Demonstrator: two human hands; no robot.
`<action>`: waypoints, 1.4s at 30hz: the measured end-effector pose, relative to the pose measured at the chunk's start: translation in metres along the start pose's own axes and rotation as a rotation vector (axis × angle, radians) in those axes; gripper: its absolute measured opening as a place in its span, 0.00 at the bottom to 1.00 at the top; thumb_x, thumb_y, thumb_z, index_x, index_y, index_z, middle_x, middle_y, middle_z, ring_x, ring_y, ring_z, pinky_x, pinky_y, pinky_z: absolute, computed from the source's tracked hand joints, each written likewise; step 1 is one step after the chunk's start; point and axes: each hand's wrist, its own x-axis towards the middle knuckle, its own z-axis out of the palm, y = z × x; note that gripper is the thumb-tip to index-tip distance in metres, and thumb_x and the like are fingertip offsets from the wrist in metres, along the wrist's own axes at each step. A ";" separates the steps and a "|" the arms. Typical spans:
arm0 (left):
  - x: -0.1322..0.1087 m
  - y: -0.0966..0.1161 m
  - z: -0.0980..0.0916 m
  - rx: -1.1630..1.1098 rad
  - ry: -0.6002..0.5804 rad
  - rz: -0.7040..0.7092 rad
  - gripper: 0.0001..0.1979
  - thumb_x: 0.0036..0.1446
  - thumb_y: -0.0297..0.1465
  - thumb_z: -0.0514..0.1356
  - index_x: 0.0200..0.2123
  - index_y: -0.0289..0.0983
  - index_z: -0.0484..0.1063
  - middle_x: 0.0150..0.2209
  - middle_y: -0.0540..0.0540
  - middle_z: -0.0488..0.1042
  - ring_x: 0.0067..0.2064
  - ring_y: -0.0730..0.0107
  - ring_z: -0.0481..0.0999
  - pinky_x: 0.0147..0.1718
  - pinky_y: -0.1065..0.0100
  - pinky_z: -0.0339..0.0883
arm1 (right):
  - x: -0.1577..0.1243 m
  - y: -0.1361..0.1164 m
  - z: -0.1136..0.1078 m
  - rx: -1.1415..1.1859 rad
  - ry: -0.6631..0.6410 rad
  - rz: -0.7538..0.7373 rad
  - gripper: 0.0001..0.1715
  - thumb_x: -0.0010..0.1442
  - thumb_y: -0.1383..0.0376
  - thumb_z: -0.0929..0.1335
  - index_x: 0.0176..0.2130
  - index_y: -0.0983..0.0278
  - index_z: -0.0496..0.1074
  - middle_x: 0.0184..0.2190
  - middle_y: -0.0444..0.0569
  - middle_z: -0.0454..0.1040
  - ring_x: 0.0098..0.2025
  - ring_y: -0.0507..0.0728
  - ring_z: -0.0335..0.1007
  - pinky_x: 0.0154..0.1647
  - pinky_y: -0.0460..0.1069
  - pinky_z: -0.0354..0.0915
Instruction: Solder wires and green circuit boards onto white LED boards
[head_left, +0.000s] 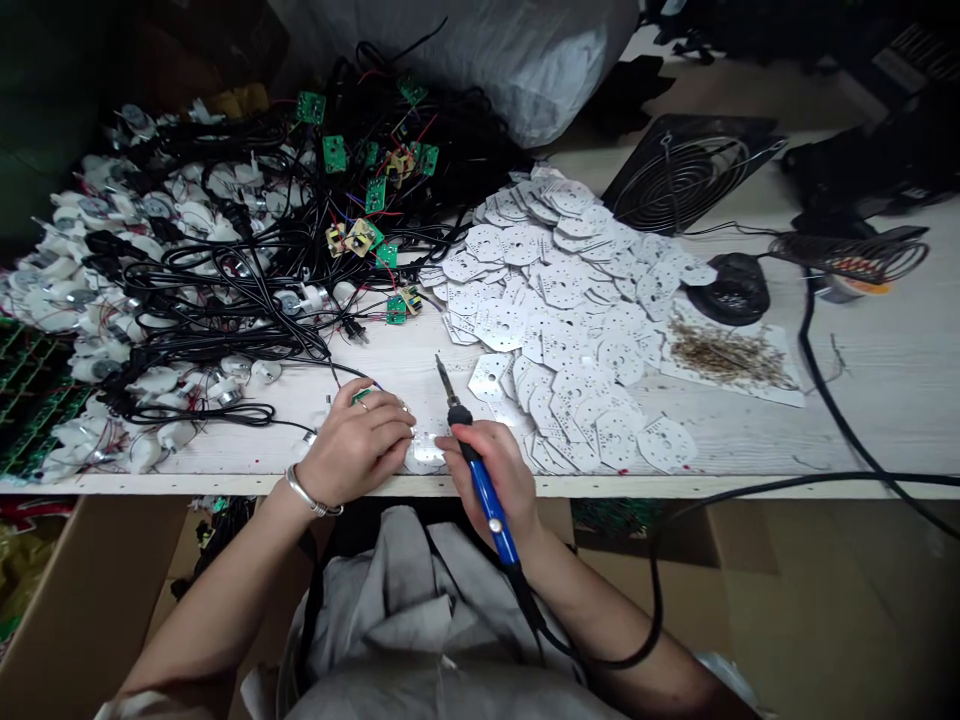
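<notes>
My right hand [499, 475] is closed round a blue soldering iron [486, 495], its metal tip pointing up and away from me. Between my hands, near the table's front edge, lies a white board [427, 450]; the fingertips of both hands are at its sides. My left hand [361, 440] has its fingers bent together at the left side of that board, and what they pinch is too small to make out. A small green circuit board [361, 397] shows partly behind the left fingers. Just beyond my right hand spreads a pile of white hexagonal boards [559, 320].
Black cables [247, 260] with white motor parts [97, 260] and green boards heap at the left. A black fan [679, 175] stands at the back right. Clippings lie on a white sheet [784, 375]. The iron's black cord [656, 580] loops across my right forearm.
</notes>
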 end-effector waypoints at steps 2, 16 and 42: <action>0.002 0.001 -0.003 -0.030 0.006 -0.035 0.05 0.60 0.27 0.57 0.36 0.39 0.73 0.36 0.51 0.80 0.42 0.69 0.76 0.54 0.56 0.53 | 0.001 0.001 0.002 -0.014 -0.023 -0.012 0.15 0.64 0.68 0.64 0.50 0.59 0.63 0.37 0.48 0.70 0.36 0.52 0.75 0.34 0.46 0.73; 0.002 0.003 0.000 0.249 0.004 0.064 0.06 0.60 0.27 0.56 0.32 0.38 0.73 0.39 0.50 0.79 0.42 0.66 0.75 0.53 0.54 0.54 | 0.002 0.002 0.002 -0.069 0.006 -0.047 0.14 0.63 0.69 0.65 0.49 0.59 0.64 0.35 0.48 0.70 0.36 0.53 0.72 0.35 0.46 0.72; -0.003 0.008 0.004 0.239 0.011 0.012 0.06 0.59 0.26 0.57 0.34 0.39 0.73 0.41 0.49 0.79 0.44 0.64 0.74 0.54 0.52 0.53 | -0.010 -0.008 -0.017 -0.026 0.199 -0.027 0.07 0.61 0.67 0.63 0.34 0.59 0.71 0.24 0.40 0.75 0.23 0.51 0.72 0.27 0.46 0.70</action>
